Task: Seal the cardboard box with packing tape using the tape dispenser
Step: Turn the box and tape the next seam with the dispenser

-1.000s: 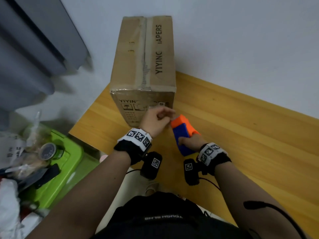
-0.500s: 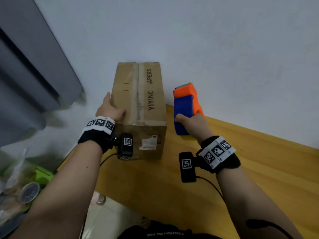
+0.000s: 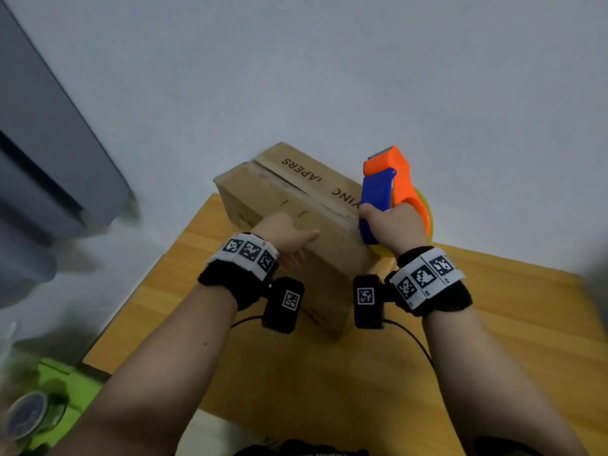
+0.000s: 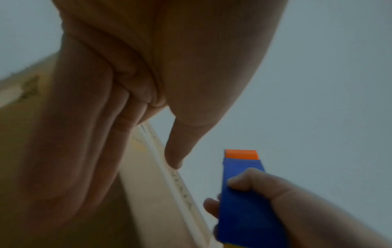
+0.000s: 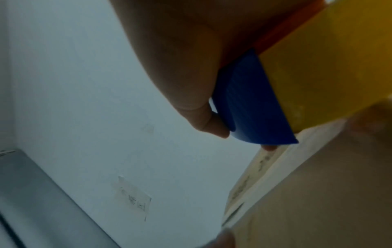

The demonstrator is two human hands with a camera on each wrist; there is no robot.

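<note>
A brown cardboard box (image 3: 263, 189) lies turned at an angle on the wooden table (image 3: 493, 357), its taped top seam running from far left to near right. My left hand (image 3: 283, 238) lies against the box's near long side, fingers (image 4: 95, 134) straight, thumb on the top edge. My right hand (image 3: 391, 225) grips the blue and orange tape dispenser (image 3: 381, 189) by its blue handle (image 5: 254, 104), upright at the right end of the seam. Behind the hand sits the yellow tape roll (image 5: 328, 67). The contact between dispenser and box (image 5: 318, 193) is hidden.
The box stands near the table's far left corner, close to the white wall. A grey cabinet (image 3: 49, 176) is at the left. A green bin (image 3: 56, 386) holding a round object (image 3: 26, 419) is below the table's left edge. Bare table lies right of the box.
The box has turned from lengthwise to diagonal. My left hand has shifted from its top left edge to its near side. The dispenser has come in against the box's right end.
</note>
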